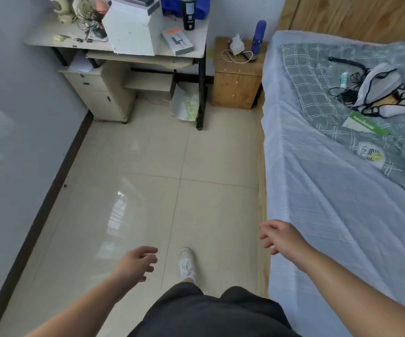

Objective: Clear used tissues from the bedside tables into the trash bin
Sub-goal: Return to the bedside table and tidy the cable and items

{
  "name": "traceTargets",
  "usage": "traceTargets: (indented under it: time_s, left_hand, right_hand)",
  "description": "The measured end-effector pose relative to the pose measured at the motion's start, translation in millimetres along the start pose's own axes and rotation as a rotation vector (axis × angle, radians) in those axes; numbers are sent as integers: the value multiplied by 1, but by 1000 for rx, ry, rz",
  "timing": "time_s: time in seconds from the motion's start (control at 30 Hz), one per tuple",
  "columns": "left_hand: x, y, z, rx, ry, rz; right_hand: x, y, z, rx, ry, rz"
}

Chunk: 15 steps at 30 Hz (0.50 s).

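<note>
The bed (330,190), draped in a pale blue sheet, runs along just to the right of the right hand's fingers (266,235), which hang beside its near edge. The glossy tiled floor (148,166) lies under both sets of fingers and stretches away ahead of them. Far ahead of the left fingers (150,260) stands a cluttered desk (133,54) against the wall. The wooden bedside table (235,86) sits well ahead of the right fingers, between desk and bed. The left hand (136,263) and right hand (279,237) both hold nothing, fingers loosely spread and a little bent. A white shoe (187,265) is planted just right of the left fingers. On the bedside table, well beyond either hand's fingers, a blue bottle (258,37) stands upright, with the white tissue (236,45) just left of it and a looped white cable (232,57) in front.
</note>
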State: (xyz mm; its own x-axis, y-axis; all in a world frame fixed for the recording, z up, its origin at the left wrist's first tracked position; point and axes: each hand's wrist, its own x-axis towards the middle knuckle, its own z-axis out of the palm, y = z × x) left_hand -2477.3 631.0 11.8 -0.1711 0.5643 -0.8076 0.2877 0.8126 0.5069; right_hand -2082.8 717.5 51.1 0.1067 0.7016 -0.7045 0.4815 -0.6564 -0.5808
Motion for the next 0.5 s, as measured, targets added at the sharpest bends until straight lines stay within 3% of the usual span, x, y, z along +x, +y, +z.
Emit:
traceTargets:
  time_s: [0.27, 0.5]
  left_hand:
    - [94, 210, -28, 102, -101, 179]
    - [172, 338, -16, 112, -104, 186]
  right_hand:
    - [40, 15, -49, -68, 46, 208]
    - [154, -23, -104, 10, 61, 285]
